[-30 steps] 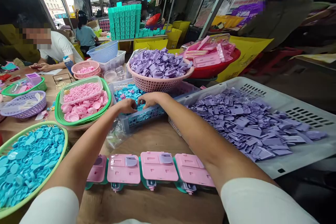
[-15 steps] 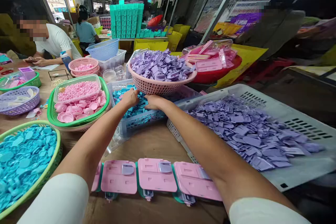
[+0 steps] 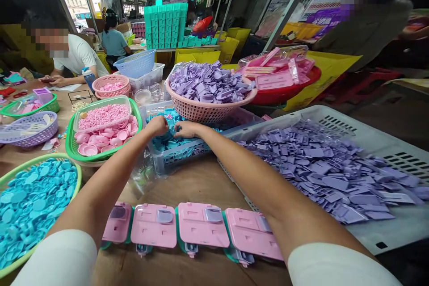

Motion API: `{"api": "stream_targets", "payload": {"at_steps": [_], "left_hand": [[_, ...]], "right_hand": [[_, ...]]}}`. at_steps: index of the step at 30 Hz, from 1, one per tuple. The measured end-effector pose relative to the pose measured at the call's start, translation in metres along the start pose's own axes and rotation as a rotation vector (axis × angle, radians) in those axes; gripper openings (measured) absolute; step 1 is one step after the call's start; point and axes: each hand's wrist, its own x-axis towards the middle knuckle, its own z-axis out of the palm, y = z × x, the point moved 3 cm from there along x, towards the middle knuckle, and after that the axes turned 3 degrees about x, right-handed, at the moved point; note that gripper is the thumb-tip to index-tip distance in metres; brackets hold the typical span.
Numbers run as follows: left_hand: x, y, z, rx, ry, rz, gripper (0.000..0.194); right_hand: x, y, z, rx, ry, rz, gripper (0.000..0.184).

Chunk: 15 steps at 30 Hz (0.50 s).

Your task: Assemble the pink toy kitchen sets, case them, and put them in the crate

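Note:
Both my arms reach forward into a grey-blue slotted basket (image 3: 181, 154) filled with small turquoise plastic parts (image 3: 164, 143). My left hand (image 3: 157, 126) has its fingers curled down among the parts. My right hand (image 3: 185, 129) lies beside it, fingers bent onto the same pile, almost touching the left. What the fingers hold is hidden. A row of pink cases (image 3: 201, 225) with teal undersides lies on the wooden table close to me.
A pink basket (image 3: 204, 111) of purple parts sits just behind my hands. A large grey tray (image 3: 378, 228) of purple pieces fills the right. A green basket (image 3: 72, 143) of pink parts and another with turquoise discs (image 3: 30, 201) stand left. A seated person (image 3: 70, 60) works far left.
Both hands drew slightly back and left within the turquoise basket, staying together in the parts. The camera view shifted a little.

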Motion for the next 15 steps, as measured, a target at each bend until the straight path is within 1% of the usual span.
{"api": "stream_targets", "payload": {"at_steps": [3,7,9,12,13,15], "left_hand": [[-0.006,0.003,0.011,-0.069,-0.084,0.054,0.018],[-0.012,0.004,0.012,-0.216,-0.171,0.110,0.018],[-0.012,0.003,0.012,-0.411,-0.200,0.094,0.021],[-0.010,0.001,0.017,-0.824,-0.230,-0.003,0.027],[-0.008,0.000,0.019,-0.924,-0.235,-0.037,0.028],[-0.006,-0.001,0.023,-1.026,-0.216,-0.087,0.025]], "right_hand": [[-0.001,0.000,0.001,0.096,0.015,-0.028,0.025],[-0.009,-0.001,-0.002,0.238,0.071,-0.088,0.022],[-0.014,-0.005,-0.005,0.303,0.117,-0.126,0.025],[-0.021,-0.011,-0.009,0.346,0.150,-0.169,0.028],[-0.024,-0.014,-0.009,0.347,0.144,-0.177,0.027],[-0.029,-0.018,-0.010,0.319,0.139,-0.179,0.025]]}}
